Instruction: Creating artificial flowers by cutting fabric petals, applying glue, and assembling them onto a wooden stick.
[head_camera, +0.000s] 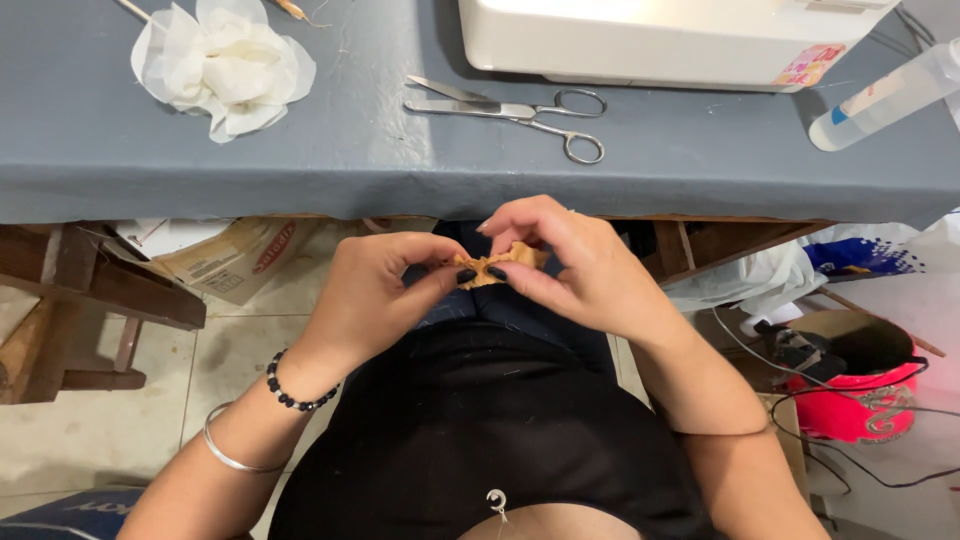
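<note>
We see both hands meeting just below the near edge of the grey table, over the lap. The left hand pinches the small tan fabric piece between thumb and forefinger, fingers curled close together. The right hand clamps the same piece from the other side, fingertips bent inward, wrist angled down. Scissors lie on the table above the hands, apart from them.

A sewing workshop: sewing machine and scissors on a cloth-covered table.
</note>
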